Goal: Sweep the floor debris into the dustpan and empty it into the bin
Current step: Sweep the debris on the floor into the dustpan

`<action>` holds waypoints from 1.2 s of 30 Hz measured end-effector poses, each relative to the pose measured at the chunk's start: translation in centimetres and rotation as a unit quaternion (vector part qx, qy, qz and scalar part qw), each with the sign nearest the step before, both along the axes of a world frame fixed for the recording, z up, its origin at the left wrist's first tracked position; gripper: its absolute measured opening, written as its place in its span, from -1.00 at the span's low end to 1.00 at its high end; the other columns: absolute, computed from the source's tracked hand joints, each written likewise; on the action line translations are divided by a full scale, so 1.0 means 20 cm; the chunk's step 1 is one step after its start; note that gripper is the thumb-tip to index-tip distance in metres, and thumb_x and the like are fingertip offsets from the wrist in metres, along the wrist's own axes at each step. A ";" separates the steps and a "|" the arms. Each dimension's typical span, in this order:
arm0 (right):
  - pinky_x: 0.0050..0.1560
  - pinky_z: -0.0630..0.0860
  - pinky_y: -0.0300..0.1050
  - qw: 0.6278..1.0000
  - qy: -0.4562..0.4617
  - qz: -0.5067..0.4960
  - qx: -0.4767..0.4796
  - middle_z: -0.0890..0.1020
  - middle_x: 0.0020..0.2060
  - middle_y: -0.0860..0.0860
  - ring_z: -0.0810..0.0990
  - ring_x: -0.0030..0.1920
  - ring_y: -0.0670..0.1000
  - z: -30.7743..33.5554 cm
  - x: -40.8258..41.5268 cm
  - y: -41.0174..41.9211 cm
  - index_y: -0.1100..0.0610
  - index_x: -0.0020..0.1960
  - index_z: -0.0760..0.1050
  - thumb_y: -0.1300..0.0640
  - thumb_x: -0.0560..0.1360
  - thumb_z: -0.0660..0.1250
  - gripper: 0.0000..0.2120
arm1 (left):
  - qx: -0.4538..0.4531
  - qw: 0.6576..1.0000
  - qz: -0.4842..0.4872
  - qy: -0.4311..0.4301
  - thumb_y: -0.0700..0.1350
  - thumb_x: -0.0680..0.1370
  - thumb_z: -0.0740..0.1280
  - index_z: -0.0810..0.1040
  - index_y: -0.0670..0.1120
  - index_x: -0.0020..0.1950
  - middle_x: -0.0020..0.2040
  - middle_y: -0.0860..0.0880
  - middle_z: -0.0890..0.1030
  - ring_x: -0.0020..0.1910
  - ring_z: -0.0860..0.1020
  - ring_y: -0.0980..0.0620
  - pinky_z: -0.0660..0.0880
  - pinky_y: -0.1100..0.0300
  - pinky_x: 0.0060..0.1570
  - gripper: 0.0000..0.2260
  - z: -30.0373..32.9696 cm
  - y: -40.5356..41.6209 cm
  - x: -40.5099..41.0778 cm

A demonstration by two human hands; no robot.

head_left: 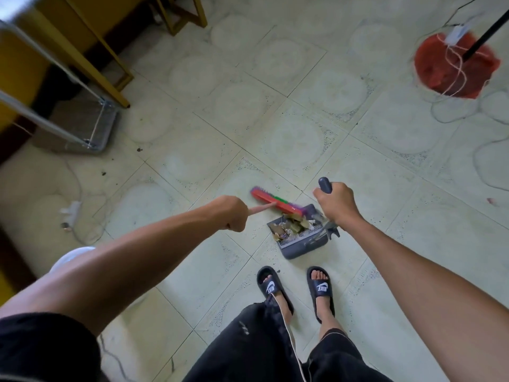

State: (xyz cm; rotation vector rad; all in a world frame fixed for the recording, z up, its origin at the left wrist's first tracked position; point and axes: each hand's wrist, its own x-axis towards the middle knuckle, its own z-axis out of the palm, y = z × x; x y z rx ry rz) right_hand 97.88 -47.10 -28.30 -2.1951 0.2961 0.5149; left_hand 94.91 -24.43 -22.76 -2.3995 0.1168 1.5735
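Grey plastic forms the dustpan (300, 241), which is seen from above resting on the pale tiled floor (358, 161) just ahead of the feet, with debris (289, 226) piled inside. Its upright handle is gripped in the closed right hand (337, 206). The broom's red head (271, 202) is laid across the pan's far mouth, its long axis crossing the opening; its handle is clasped in the fisted left hand (231, 213). A red bin (454, 67) is seen far off to the right, nearer the right hand.
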 end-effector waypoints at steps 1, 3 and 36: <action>-0.60 0.33 -0.22 1.000 0.000 0.002 -0.002 0.42 -0.49 0.00 0.36 -0.54 -0.06 0.00 -0.01 0.01 0.12 -0.42 0.37 0.09 0.48 0.34 -0.67 | -0.002 1.000 -0.008 0.001 -0.27 0.51 0.15 0.30 -0.11 0.49 -0.41 -0.05 0.48 -0.54 0.42 0.05 0.33 0.26 -0.54 -0.47 0.02 0.01 -0.03; -0.52 0.32 -0.18 1.000 0.002 0.004 -0.001 0.42 -0.48 0.01 0.36 -0.52 -0.04 0.00 -0.01 0.02 0.12 -0.42 0.37 0.09 0.48 0.33 -0.67 | -0.008 1.000 -0.020 -0.002 -0.28 0.51 0.15 0.31 -0.11 0.49 -0.39 -0.04 0.49 -0.55 0.42 0.06 0.35 0.27 -0.54 -0.48 0.04 0.02 -0.06; -0.63 0.26 -0.45 0.991 0.014 -0.075 0.106 0.41 -0.56 -0.10 0.40 -0.63 -0.25 0.05 -0.46 -0.14 0.02 -0.42 0.39 0.16 0.47 0.41 -0.66 | -0.086 0.987 0.074 -0.115 -0.26 0.51 0.20 0.49 -0.27 -0.13 -0.41 -0.13 0.50 -0.53 0.41 -0.02 0.37 0.18 -0.37 -0.89 0.09 -0.04 0.55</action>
